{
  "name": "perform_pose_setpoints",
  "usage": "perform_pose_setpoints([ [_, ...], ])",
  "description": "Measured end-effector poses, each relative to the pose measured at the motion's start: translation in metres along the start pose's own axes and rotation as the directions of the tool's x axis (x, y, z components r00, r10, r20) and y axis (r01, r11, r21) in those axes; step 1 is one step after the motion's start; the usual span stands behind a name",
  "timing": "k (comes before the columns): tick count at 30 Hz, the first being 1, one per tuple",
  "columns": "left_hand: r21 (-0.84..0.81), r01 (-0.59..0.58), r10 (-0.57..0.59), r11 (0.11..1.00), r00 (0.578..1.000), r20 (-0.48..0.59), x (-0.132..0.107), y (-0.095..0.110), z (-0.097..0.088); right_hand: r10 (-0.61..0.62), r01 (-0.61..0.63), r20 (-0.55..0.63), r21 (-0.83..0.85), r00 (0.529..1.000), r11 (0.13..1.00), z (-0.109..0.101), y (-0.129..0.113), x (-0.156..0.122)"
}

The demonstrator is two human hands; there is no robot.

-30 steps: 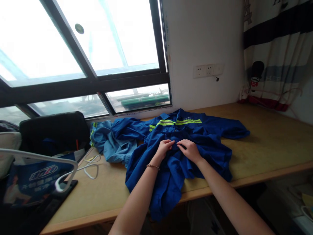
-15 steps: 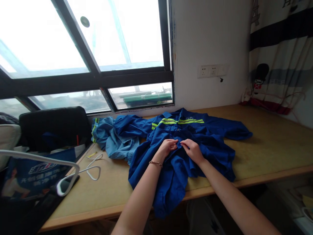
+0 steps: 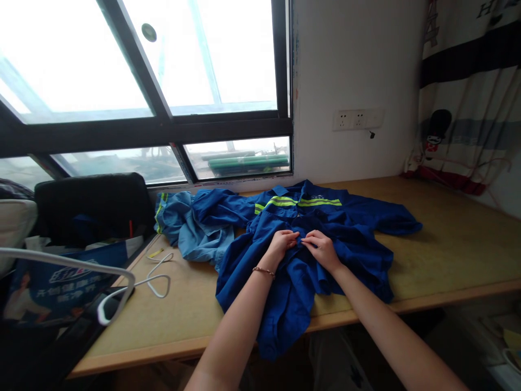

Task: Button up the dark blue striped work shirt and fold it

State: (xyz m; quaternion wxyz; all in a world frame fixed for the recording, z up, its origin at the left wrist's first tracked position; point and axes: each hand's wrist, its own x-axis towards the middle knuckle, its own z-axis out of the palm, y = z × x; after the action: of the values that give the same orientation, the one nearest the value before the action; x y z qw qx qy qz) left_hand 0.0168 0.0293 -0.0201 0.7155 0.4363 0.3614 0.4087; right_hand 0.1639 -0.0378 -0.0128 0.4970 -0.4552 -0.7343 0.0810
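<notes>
A dark blue work shirt (image 3: 350,239) with yellow-green reflective stripes lies spread on the wooden table (image 3: 448,250), its lower part hanging over the front edge. My left hand (image 3: 281,243), with a thin bracelet at the wrist, pinches the cloth at the shirt's front middle. My right hand (image 3: 321,248) pinches the same front opening right beside it, fingertips nearly touching the left hand's. Both hands rest on the shirt.
A lighter blue garment (image 3: 191,228) lies crumpled left of the shirt. A white hanger (image 3: 157,279) lies at the table's left end, another white hanger (image 3: 81,271) nearer me. A black chair back (image 3: 93,206) and a blue printed bag (image 3: 65,282) stand left. Wall sockets (image 3: 354,119) and a curtain (image 3: 468,98) are behind.
My two hands have drawn a little closer together on the shirt front. The view has shifted slightly to the left; the garments lie as before.
</notes>
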Motion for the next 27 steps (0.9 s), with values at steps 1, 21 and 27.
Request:
perform_pose_setpoints([
  [1,0.005,-0.022,0.022,1.000,0.999,-0.030,0.000,-0.002,0.002,0.001,-0.001,0.005,0.001,1.000,1.000,0.001,0.001,0.000],
  [21,0.246,-0.257,0.183,0.935,0.940,0.288,-0.007,0.008,0.003,0.123,-0.120,-0.031,0.077,0.992,0.990,0.000,0.005,-0.001],
  [27,0.327,-0.292,0.195,0.899,0.934,0.299,-0.005,0.004,0.004,0.062,-0.063,-0.042,-0.020,0.997,0.998,-0.003,0.003,0.000],
])
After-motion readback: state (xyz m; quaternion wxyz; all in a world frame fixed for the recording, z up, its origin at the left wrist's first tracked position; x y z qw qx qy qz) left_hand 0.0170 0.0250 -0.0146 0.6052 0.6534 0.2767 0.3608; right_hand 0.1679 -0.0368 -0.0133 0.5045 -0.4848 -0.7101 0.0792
